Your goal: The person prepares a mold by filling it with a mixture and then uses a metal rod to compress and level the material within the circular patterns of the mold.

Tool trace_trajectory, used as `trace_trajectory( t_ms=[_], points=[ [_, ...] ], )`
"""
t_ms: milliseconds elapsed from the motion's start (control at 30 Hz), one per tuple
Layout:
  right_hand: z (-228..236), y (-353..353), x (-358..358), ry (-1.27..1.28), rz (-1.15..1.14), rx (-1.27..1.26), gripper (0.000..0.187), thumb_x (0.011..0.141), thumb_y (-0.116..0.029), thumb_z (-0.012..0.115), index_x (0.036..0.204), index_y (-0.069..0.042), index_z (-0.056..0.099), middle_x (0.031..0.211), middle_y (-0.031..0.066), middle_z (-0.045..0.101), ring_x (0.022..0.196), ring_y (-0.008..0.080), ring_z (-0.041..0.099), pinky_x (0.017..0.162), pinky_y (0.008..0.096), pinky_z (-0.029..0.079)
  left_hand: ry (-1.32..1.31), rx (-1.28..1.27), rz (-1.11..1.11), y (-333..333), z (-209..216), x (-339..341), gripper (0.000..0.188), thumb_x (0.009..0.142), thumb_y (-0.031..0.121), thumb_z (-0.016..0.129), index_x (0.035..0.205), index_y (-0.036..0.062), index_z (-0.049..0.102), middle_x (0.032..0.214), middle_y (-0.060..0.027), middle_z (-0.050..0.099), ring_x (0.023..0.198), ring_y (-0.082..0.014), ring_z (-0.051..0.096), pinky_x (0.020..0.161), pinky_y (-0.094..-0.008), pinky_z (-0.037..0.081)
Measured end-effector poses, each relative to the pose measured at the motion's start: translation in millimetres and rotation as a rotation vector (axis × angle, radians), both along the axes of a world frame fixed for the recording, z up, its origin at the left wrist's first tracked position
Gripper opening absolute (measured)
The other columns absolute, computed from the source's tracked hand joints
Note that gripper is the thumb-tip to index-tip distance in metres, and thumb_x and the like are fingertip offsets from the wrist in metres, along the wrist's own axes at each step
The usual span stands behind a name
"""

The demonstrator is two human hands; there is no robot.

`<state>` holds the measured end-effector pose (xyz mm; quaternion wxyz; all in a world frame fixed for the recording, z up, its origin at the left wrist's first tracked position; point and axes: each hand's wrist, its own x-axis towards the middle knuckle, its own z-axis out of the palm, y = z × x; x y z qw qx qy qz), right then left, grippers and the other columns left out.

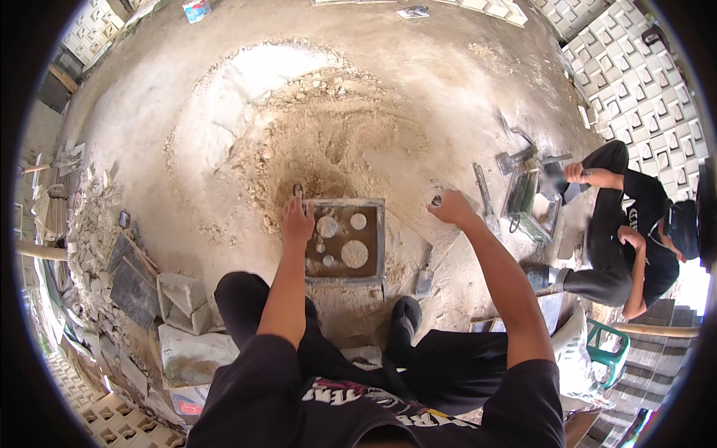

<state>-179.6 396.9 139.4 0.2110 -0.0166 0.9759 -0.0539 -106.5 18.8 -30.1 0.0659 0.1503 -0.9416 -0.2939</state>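
Note:
A square metal-framed mould (382, 243) lies on the ground in front of me. Inside is a brown surface with several pale round shapes, two of them large. My left hand (297, 220) is at the mould's left edge near its far corner, fingers closed on a small dark thing that I cannot make out. Off to the right of the mould, my right hand (451, 207) is above the dusty ground. Its fingers are curled round something small and dark, too small to name.
Beyond the mould spreads a heap of sandy mix (328, 134). A small trowel (425, 280) lies to the right, with a longer tool (485, 198) farther off. A co-worker (635, 224) sits at the right by another metal mould (532, 201). Broken blocks (183, 302) lie at left.

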Motion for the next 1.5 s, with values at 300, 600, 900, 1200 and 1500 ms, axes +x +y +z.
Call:
trace_trajectory(
  t_ms=[300,600,900,1200,1500],
  points=[
    [-114,-42,-153,-0.122,0.096,0.095,0.055,0.077,-0.048,0.068,0.099,0.002,0.068,0.103,0.0252,0.067,0.098,0.0389,0.065,0.086,0.0459,0.052,0.022,-0.055,0.003,-4,3,2,0.047,0.094,0.038,0.053,0.129,0.0073,0.053,0.130,-0.0150,0.055,0.124,-0.0338,0.048,0.108,-0.0508,0.030],
    [-191,-178,-205,-0.060,0.053,-0.226,0.050,0.079,-0.038,0.070,0.106,0.004,0.065,0.107,0.0278,0.065,0.102,0.0409,0.063,0.086,0.0469,0.051,0.068,-0.056,-0.011,-8,1,-4,0.043,0.091,0.036,0.057,0.123,0.0072,0.056,0.126,-0.0132,0.057,0.123,-0.0313,0.049,0.108,-0.0485,0.030],
    [-120,-118,-214,-0.115,0.271,0.029,0.043,0.082,-0.037,0.067,0.104,0.000,0.067,0.103,0.0218,0.068,0.099,0.0382,0.065,0.086,0.0458,0.052,0.075,-0.041,0.004,-6,-2,-2,0.041,0.092,0.036,0.056,0.122,0.0078,0.057,0.124,-0.0124,0.058,0.121,-0.0303,0.050,0.106,-0.0473,0.031],
    [-106,-99,-186,-0.033,0.345,0.001,0.040,0.079,-0.037,0.065,0.087,0.003,0.069,0.087,0.0254,0.068,0.086,0.0399,0.066,0.076,0.0473,0.053,0.091,-0.039,0.021,-3,-3,-1,0.040,0.093,0.038,0.056,0.119,0.0075,0.059,0.122,-0.0127,0.059,0.120,-0.0312,0.050,0.105,-0.0472,0.032],
    [-83,-76,-181,-0.038,0.341,-0.027,0.037,0.078,-0.035,0.060,0.076,0.001,0.064,0.076,0.0203,0.066,0.074,0.0352,0.066,0.068,0.0455,0.052,0.124,-0.066,0.028,-6,-5,2,0.038,0.093,0.035,0.056,0.117,0.0058,0.060,0.118,-0.0153,0.060,0.115,-0.0344,0.052,0.102,-0.0479,0.035]
  ],
)
